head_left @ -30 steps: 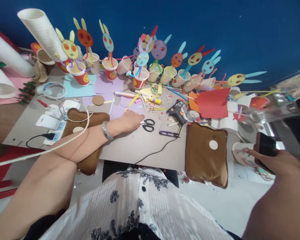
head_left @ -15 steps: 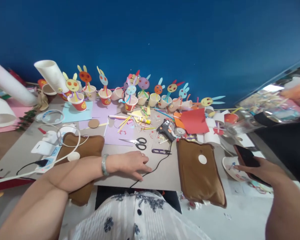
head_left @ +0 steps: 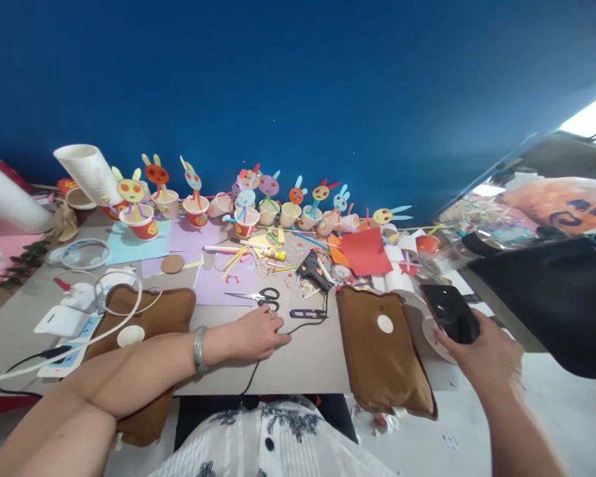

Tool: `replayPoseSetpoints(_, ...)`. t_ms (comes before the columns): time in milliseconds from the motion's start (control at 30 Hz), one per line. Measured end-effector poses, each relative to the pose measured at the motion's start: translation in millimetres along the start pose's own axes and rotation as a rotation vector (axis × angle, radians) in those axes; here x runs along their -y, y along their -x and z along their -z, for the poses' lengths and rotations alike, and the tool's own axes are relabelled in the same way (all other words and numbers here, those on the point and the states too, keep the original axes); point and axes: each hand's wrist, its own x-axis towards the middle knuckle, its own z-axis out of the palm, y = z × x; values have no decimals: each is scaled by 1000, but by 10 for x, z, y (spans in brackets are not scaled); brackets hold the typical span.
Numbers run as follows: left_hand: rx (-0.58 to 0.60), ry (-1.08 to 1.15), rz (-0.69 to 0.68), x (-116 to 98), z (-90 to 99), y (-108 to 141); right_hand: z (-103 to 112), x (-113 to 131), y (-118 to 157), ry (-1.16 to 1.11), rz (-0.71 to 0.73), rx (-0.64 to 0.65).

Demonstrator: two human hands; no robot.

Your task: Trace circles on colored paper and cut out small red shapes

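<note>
My left hand (head_left: 258, 333) rests on the grey table (head_left: 302, 374) just below the black-handled scissors (head_left: 263, 298), its fingers curled over the black cord (head_left: 310, 323); whether they grip it is hidden. A green bangle circles that wrist. On the right, my right hand (head_left: 489, 358) holds a dark phone (head_left: 451, 313) above the table's edge. Between the hands lies a brown cushion-like pouch (head_left: 385, 358) with a white round spot. The black glue gun (head_left: 315, 270) and purple thread snips (head_left: 308, 313) lie beyond my left hand.
Paper rabbit figures in cups (head_left: 246, 220) line the blue wall. A power strip (head_left: 74, 351) with white cables and a second brown pouch (head_left: 179, 308) are at the left. Red paper (head_left: 366, 252) lies right of centre, and a black bag-like object (head_left: 551, 298) is at far right.
The view has shifted. My left hand has drawn its spread fingers in and sits nearer the scissors. My right hand has raised the phone and brought it left, away from the white bowl.
</note>
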Motion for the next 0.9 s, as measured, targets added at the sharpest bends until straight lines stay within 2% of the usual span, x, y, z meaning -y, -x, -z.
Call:
replayPoseSetpoints(67,-12,-22,68,40,1,-8,50,263,334,-125,69,-40)
replayPoseSetpoints(133,-24,-35,140,90,-21,-13,95,551,695,-259,234,16)
replayPoseSetpoints(200,-32,-37,212,146,-48,-17,122,835,1040,-362,408,145)
replayPoseSetpoints(233,-32,-33,246,174,-58,-19,125,969,1195,-388,496,261)
replayPoseSetpoints(300,-24,-10,296,227,-66,-26,103,1219,1460,-445,568,407)
replayPoseSetpoints(367,-10,29,330,273,-65,-34,43,1444,1665,-463,595,467)
replayPoseSetpoints(400,-6,57,347,292,-65,-38,5,1549,1746,-453,601,459)
replayPoseSetpoints(500,-27,167,407,334,-65,-36,-94,1822,1902,-330,598,409)
replayPoseSetpoints(633,-48,245,420,347,-34,11,-125,2051,1945,-180,633,437)
replayPoseSetpoints(733,-30,252,386,328,33,55,-135,2112,1927,-165,655,429)
replayPoseSetpoints(900,5,262,350,292,137,87,-240,2115,1946,-303,602,390)
